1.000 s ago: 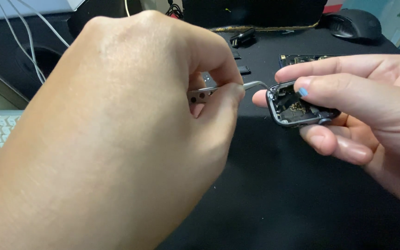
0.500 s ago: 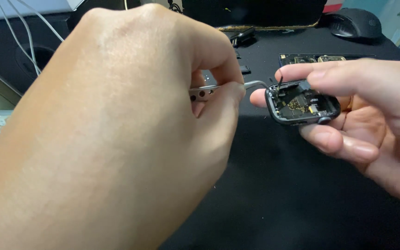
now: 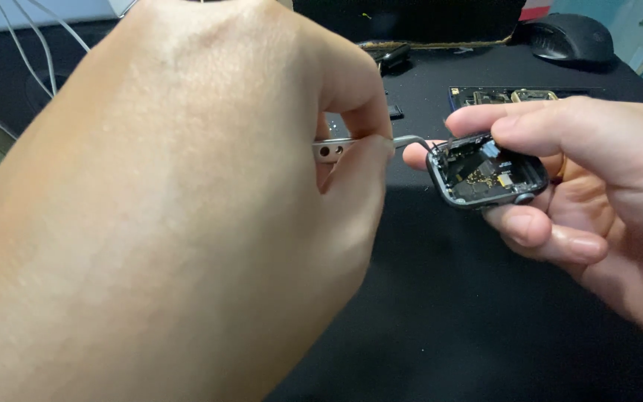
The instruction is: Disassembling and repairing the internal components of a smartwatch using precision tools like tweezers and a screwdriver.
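Metal tweezers [image 3: 370, 143] pinched in the left hand [image 3: 187, 208] reach into the opened smartwatch case [image 3: 485, 175], gripped by the right hand [image 3: 597, 171] above the black worktop [image 3: 448, 313]; probably best steadied, tips moving gently.

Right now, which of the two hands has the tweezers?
The left hand, the big one nearest the camera, pinches the metal tweezers. The right hand instead cradles the opened smartwatch case, where the tweezer tip reaches.
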